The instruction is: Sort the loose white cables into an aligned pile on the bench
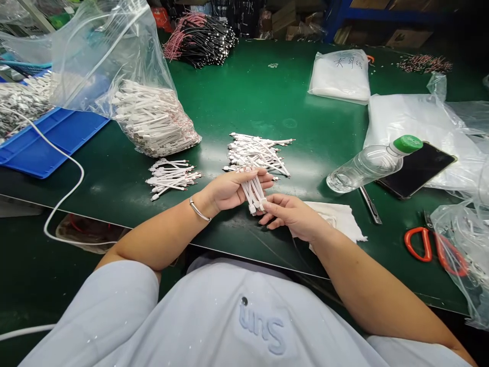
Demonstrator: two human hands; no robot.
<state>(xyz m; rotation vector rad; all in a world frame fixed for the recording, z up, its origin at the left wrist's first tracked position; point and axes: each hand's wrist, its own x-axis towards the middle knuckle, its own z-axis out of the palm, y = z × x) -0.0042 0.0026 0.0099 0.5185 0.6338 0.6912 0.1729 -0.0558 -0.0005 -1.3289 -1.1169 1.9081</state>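
My left hand [231, 191] was closed around a small bunch of short white cables [251, 192], and the bunch ran down across my fingers. My right hand [292, 216] was narrow, with its fingertips [267, 203] pinching the lower end of the same bunch. Neither hand was spread wide. The bunch was held just above the green table [267, 92], near its front edge and just below a loose pile of similar cables [255, 153]. A smaller pile [171, 178] lay to the left, with a full clear bag [153, 122] of cables beyond it.

In my judgement, this handling calls for a firm, even pinch, with the cable ends kept level and no cable bent sharply over the fingers.

Also noted: a blue tray [49, 142] at left, black and pink wires [200, 41] at upper center, a white cloth [336, 216] beside my right wrist, a water bottle [364, 165] and a phone [416, 171] at right, and red-handled scissors [418, 244] at lower right.
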